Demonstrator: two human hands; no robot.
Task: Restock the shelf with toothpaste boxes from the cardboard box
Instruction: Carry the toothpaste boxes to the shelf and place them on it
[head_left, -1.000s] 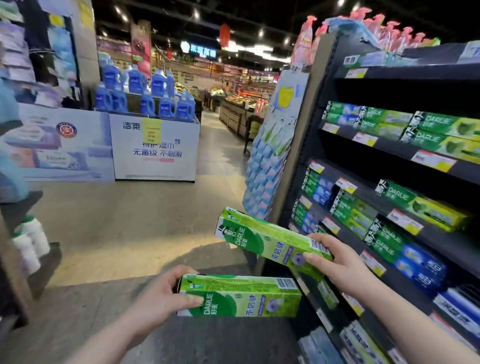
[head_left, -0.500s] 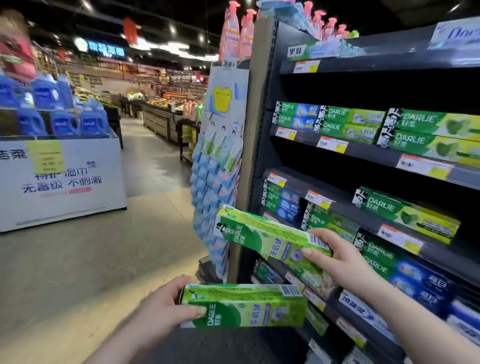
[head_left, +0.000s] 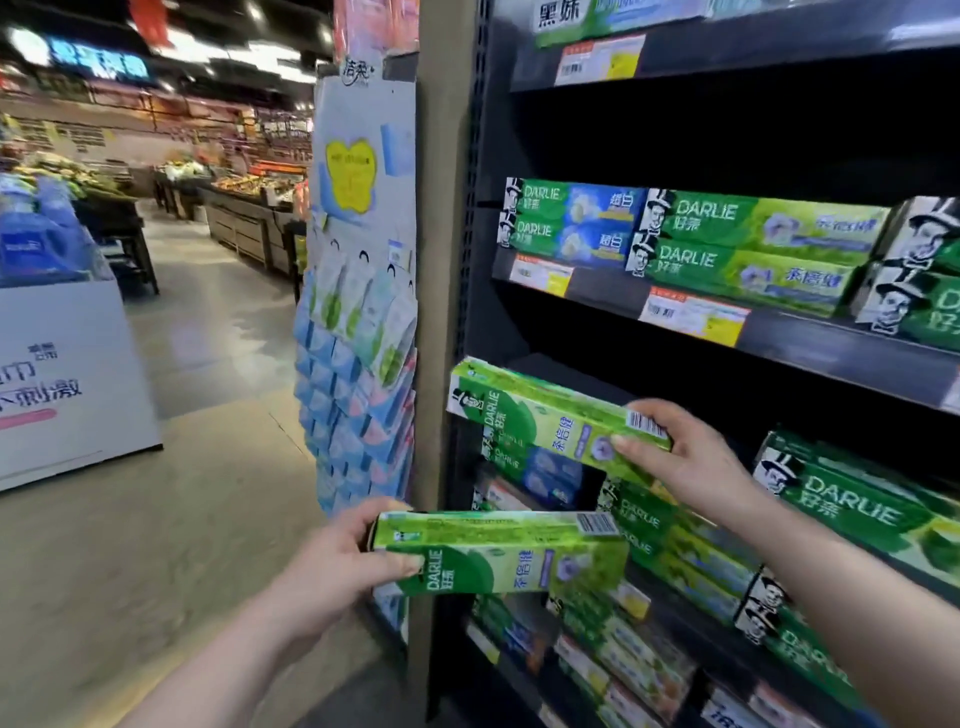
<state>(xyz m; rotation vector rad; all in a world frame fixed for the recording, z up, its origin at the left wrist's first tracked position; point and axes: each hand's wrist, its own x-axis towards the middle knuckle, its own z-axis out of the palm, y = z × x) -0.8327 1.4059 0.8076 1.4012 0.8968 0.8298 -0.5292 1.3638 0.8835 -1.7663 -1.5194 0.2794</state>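
The upper green cardboard toothpaste box (head_left: 545, 421) was gripped at its barcode end by my right hand (head_left: 691, 462), raised before the dark metal shelf (head_left: 841, 358). My left hand (head_left: 337, 566) gripped the lower green cardboard toothpaste box (head_left: 498, 553). Neither was yet shelved. The stocked green rows (head_left: 743, 249) showed gaps behind. The supply carton was not in view.

Two hands show: the left hand (head_left: 332, 566) holds one green cardboard toothpaste box (head_left: 498, 556), and the right hand (head_left: 691, 462) holds a second green box (head_left: 550, 421). The black metal shelf (head_left: 831, 353) above carries three two-box stacks: one blue-green stack (head_left: 571, 223) and two green stacks (head_left: 753, 249).
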